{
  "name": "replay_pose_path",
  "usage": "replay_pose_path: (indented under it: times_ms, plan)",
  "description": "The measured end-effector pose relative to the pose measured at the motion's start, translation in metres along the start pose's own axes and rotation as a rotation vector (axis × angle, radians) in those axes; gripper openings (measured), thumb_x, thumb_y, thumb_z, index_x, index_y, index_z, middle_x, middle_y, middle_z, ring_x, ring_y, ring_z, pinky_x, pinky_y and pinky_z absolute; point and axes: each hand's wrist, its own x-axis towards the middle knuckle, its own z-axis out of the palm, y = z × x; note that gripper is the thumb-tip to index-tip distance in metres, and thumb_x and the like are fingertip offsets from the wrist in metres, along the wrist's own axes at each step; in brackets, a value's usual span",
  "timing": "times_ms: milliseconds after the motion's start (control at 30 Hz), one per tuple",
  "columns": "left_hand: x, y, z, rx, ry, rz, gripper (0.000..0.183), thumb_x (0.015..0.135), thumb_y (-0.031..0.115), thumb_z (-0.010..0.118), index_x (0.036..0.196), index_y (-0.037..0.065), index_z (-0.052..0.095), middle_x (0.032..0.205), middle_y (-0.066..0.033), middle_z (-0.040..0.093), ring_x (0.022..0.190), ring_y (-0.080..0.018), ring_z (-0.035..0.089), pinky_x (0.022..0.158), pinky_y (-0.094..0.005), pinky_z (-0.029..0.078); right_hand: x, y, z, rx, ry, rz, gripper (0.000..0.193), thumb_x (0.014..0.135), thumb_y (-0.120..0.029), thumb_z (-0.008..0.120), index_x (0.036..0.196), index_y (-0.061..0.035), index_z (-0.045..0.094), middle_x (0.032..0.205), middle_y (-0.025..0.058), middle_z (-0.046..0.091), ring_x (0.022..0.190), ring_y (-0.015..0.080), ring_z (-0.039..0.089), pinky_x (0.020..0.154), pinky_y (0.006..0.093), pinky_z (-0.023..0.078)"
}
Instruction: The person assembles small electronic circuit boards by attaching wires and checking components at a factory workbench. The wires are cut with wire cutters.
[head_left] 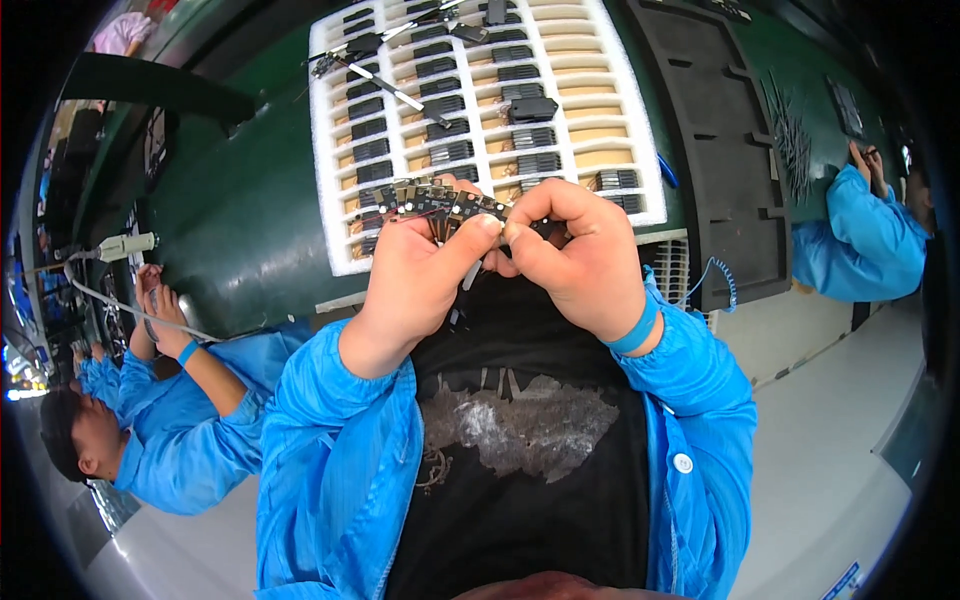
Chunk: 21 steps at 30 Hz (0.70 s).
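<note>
My left hand (408, 278) is closed around several small black circuit boards (428, 200), which fan out above its fingers with thin wires among them. Its thumb presses on the front board, near the right end. Fingertips of my right hand (588, 258) pinch together at that same end; whatever small part lies between them is hidden. Both hands are over the near edge of a white foam tray (648, 150). Rows of slots in the tray hold black pieces with thin wires, and tan slot bottoms show in most of the right column.
On the tray lie a black-and-white strip tool (385, 85) and a black block (532, 109). A black plastic tray (715, 150) stands to the right, beside a blue pen (667, 171). Co-workers in blue sit left (195, 430) and right (860, 240). A cable with a pale connector (125, 246) lies left.
</note>
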Motion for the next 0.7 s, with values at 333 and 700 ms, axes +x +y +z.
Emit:
replay_pose_path:
  times_ms: [333,700]
  plan:
    - [-0.002,0.014,-0.014,0.033,-0.067,-0.076,0.014,0.097,0.011,0.065,0.106,0.001,0.060,0.089,-0.0030,0.067,0.076,-0.0105,0.063,0.067,-0.0272,0.053,0.006,-0.021,-0.009,-0.273,-0.171,-0.131,0.005,0.092,-0.004,0.064,0.092,-0.0007,0.060,0.086,0.0038,0.062,0.076,0.0116,0.055,0.072,0.0281,0.047]
    - [-0.012,0.030,-0.030,0.282,-0.136,-0.197,0.018,0.092,0.016,0.074,0.097,0.006,0.061,0.085,0.0049,0.058,0.081,-0.0049,0.049,0.071,-0.0250,0.044,0.017,-0.031,-0.014,-0.478,-0.369,-0.281,0.013,0.093,-0.011,0.067,0.087,-0.0012,0.060,0.077,0.0130,0.059,0.070,0.0276,0.059,0.064,0.0359,0.047]
